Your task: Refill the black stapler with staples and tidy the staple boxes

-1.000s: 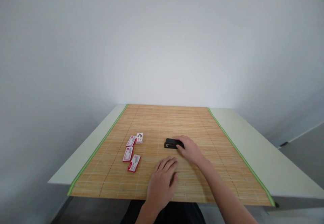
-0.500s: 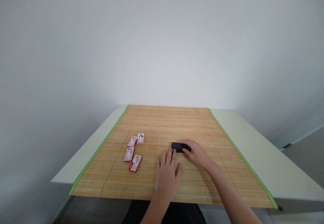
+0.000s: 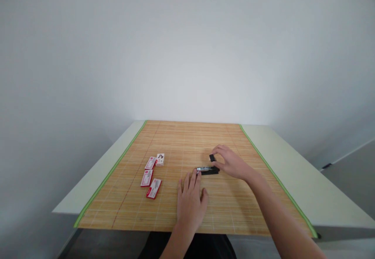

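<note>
A black stapler [image 3: 207, 170] lies on the bamboo mat [image 3: 187, 142], swung open so its top arm stands up. My right hand [image 3: 231, 162] pinches that raised top arm at its tip. My left hand [image 3: 190, 203] rests flat on the mat with fingers spread, fingertips touching the stapler's base at its near end. Several small red and white staple boxes [image 3: 152, 172] lie to the left of my left hand.
The mat has green edging [image 3: 117, 164] and covers a pale table [image 3: 281, 149] set against a white wall. A dark strip of floor shows below the table's near edge.
My right hand has pulled the stapler a little to the right and lifted its top arm open. My left hand slid forward onto the stapler's base.
</note>
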Demonstrator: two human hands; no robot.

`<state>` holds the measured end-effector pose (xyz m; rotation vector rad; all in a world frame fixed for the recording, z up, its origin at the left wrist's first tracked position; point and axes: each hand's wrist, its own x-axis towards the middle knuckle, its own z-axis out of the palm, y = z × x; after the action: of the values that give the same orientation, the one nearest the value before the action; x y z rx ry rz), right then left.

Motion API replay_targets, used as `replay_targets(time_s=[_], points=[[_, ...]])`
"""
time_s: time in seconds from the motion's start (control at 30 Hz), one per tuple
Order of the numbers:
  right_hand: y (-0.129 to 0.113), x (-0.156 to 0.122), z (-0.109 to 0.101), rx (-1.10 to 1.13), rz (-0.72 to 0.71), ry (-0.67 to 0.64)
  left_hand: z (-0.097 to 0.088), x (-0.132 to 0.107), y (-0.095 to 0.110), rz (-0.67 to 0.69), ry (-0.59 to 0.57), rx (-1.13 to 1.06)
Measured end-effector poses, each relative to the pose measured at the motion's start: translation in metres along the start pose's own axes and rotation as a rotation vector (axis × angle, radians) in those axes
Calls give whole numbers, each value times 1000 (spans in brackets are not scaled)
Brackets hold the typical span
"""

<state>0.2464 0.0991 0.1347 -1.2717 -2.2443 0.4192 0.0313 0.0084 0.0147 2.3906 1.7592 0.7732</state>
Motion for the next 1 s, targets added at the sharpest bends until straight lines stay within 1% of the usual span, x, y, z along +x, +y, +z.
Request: replay_targets(time_s=[0.07,0.13,0.2,0.27,0.37,0.43,0.53,0.7,0.83,0.93,1.0], points=[[17,-21,-13,25,50,59,-1,4,-5,1,-9,-1],[37,-44,-16,68,130,113,-3,9,-11,17,-21,-5],[57,-67,-12,147,217,182,-5,13,-17,42,-29,-7],[73,-86,-2,250,297,219,-6,14,-20,61,-30,-5],[87,-103,15,391,378,183,-7,13,-21,61,-31,4],[91,-108,24,424,387,178,-6,11,-20,52,-36,10],[95,-111,33,400,387,230,-6,9,-19,48,-36,12],[104,-111,40,399,374,246,-4,10,-19,38,-19,25],[106,-108,46,391,361,262,-4,13,-19,25,-12,41],[104,-108,48,395,373,290,-9,11,-22,27,-2,42],[104,-110,48,401,387,309,-16,6,-30,5,36,45]])
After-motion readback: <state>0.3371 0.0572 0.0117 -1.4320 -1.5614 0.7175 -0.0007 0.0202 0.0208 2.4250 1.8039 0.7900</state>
